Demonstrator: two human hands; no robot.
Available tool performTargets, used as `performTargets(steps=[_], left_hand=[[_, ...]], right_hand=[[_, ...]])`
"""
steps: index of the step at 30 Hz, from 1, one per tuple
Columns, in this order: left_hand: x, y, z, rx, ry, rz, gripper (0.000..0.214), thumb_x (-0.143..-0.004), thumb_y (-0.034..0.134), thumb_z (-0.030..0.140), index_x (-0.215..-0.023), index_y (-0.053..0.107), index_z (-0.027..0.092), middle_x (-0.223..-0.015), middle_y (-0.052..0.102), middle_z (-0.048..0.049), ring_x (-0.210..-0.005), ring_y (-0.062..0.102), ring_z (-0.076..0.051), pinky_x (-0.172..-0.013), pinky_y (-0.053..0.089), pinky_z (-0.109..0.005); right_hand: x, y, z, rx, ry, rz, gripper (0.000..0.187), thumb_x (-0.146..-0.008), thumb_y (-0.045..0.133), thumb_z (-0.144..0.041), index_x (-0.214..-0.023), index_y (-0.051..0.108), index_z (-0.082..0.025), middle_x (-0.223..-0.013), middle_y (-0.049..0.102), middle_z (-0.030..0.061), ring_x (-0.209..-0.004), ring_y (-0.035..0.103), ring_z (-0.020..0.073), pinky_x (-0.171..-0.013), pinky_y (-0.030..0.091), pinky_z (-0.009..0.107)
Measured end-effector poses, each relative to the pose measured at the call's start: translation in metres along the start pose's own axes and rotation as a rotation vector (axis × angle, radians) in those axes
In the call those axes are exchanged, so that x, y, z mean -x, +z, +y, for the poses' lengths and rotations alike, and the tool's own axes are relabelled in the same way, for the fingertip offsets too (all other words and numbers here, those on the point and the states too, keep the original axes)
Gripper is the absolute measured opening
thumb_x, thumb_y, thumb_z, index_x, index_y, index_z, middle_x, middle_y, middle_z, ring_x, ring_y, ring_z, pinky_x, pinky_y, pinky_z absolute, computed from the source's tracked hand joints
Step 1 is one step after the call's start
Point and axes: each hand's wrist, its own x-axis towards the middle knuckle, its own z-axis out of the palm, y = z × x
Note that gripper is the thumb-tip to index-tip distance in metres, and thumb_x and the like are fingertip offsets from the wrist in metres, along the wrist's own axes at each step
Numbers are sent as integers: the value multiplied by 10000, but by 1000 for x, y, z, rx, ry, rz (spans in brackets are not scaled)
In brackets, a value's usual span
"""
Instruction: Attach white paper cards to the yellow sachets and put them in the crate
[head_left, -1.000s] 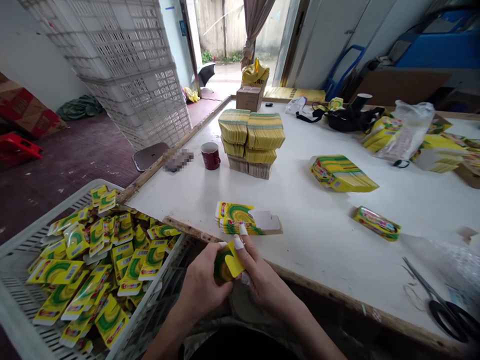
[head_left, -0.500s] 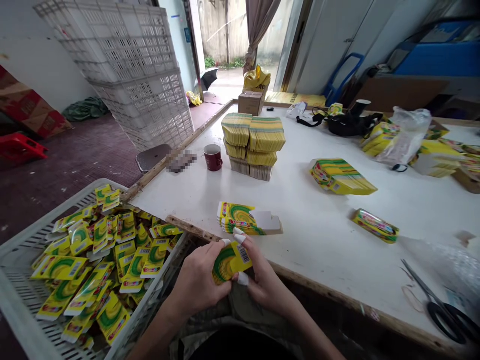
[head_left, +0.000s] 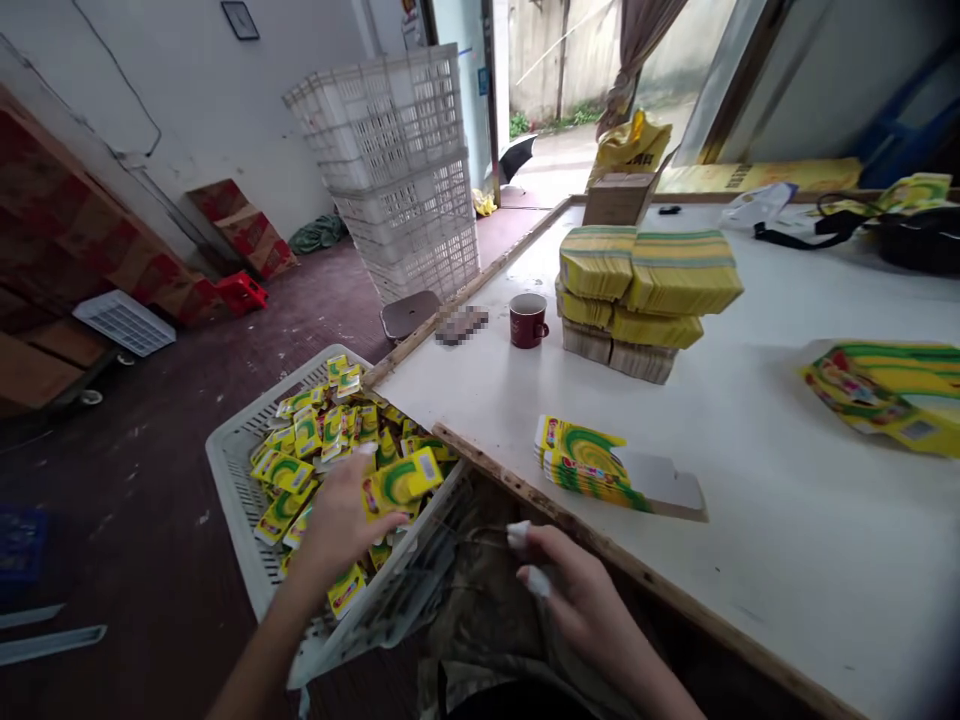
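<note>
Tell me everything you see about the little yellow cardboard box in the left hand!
The oblong yellow cardboard box shows a green swirl and a pale patch near one end. The left hand grips its other end, holding it tilted over the pale plastic crate of similar boxes. Whether it's closed is unclear.

Boxes in basket left of table, mug on table

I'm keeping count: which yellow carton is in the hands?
The carton held by the left hand, over the basket; the other cartons lie in the basket or on the table.
</note>
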Motion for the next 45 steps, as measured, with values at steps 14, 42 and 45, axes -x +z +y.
performTargets(steps=[14, 42, 45], left_hand=[[82, 37, -158, -79, -1052, -168, 625, -869, 252, 416, -1288, 252, -48, -968, 609, -334, -938, 626, -430, -752, 461, -463], [47, 27, -119, -367, -668, 67, 506, -871, 283, 243, -1343, 347, 71, -1364, 372, -238, -1245, 403, -384, -993, 383, -510], [15, 57, -98, -355, -392, 46, 545, -872, 429, 454, -1335, 430, 167, -1458, 291, -146, -1361, 252, -311, -1132, 231, -410]], right_hand=[[-137, 134, 52, 615, -497, -354, 132, -880, 508, -199, -922, 631, -219, -922, 624, 46, -1033, 508, 202, -1119, 199, 412], [-129, 133, 46, 689, -469, -353, 151, -742, 556, -197, -888, 594, -193, -935, 628, 58, -917, 490, 221, -911, 317, 353], [-130, 134, 46, 684, -466, -366, 173, -739, 547, -173, -906, 586, -193, -942, 620, 59, -922, 478, 219, -918, 304, 354]])
